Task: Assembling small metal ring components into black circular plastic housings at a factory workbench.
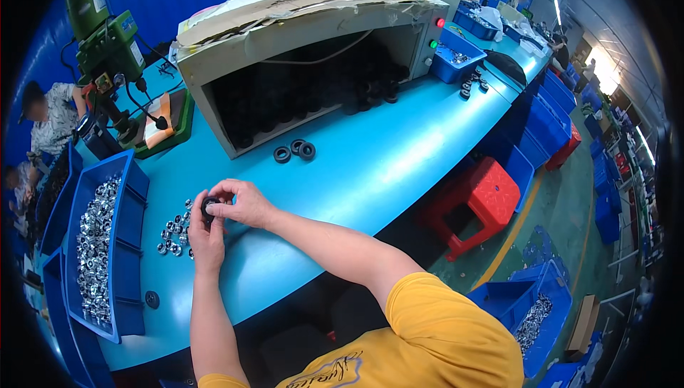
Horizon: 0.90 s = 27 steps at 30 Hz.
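Note:
A black ring is held between my two hands over the bench. My left hand grips it from the left and below, fingers closed against its side. From the right, my right hand closes over it, with the thumb across its front. My fingers hide part of the ring and whatever may sit inside it. Small shiny metal parts lie scattered beside my left hand. Beyond my hands, three black rings rest on the blue bench top.
A blue bin full of shiny metal parts stands at the left. Behind is a wide metal box with dark rings inside, near a green drill press. A red stool stands right of the bench. Other people sit farther off.

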Tool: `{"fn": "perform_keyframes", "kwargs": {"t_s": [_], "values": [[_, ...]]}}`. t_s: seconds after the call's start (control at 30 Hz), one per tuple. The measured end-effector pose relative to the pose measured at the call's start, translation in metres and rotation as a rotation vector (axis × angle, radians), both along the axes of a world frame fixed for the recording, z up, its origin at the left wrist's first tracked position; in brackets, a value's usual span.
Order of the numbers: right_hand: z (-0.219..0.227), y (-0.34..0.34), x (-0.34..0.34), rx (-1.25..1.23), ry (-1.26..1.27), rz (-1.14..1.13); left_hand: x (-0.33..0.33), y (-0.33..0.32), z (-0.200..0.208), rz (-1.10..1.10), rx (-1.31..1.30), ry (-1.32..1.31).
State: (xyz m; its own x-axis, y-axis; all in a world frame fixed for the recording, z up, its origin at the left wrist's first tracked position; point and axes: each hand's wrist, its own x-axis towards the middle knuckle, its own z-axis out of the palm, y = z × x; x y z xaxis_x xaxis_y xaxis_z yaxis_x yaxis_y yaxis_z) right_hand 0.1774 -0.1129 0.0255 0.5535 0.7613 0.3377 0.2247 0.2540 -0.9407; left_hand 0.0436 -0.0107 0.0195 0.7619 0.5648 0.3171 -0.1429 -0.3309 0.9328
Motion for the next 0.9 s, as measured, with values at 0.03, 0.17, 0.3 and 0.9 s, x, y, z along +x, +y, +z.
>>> {"fn": "perform_keyframes", "kwargs": {"t_s": [0.03,0.17,0.3,0.9], "values": [[-0.004,0.002,0.001,0.004,-0.017,-0.01,0.001,-0.001,0.001,-0.001,0.004,0.005],[-0.01,0.007,0.008,-0.034,0.046,0.024,0.0,-0.004,0.007,-0.009,0.065,0.025],[-0.012,0.01,0.009,-0.114,0.137,0.061,-0.004,-0.006,0.01,0.041,0.234,0.013],[-0.01,0.01,0.005,-0.11,0.549,0.227,-0.01,-0.003,0.016,0.063,0.146,0.056]]}}
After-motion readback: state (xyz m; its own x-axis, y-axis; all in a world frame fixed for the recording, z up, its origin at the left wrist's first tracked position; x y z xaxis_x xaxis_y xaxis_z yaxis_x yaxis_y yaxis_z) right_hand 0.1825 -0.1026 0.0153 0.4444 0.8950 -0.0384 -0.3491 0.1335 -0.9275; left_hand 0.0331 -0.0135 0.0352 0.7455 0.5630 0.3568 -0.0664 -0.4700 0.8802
